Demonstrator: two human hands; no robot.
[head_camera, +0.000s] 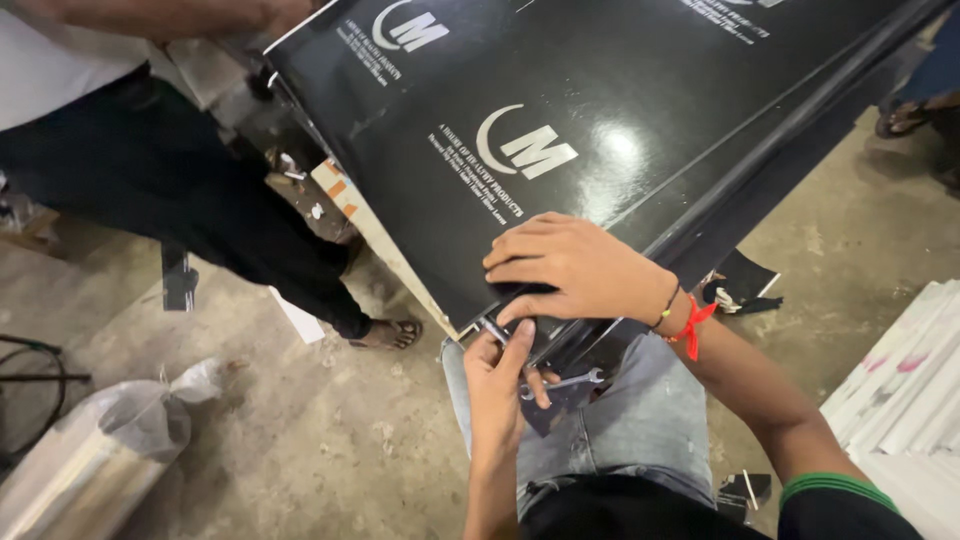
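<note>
A large glossy black panel (620, 110) with white printing fills the upper middle, tilted toward me. My right hand (575, 268) lies flat on its near corner, fingers curled over the edge. Just below, my left hand (498, 385) grips a small metal spanner (568, 381), its thumb pushed up against a bolt (493, 328) under the panel's edge. The spanner's open end sticks out to the right over my grey-trousered knee (640, 420). A red thread and dark band circle my right wrist.
Another person in dark trousers and sandals (385, 333) stands at the upper left beside the panel. A clear plastic bag (100, 440) lies on the concrete floor at lower left. White sheets (905, 400) are stacked at the right. A foot (900, 120) shows top right.
</note>
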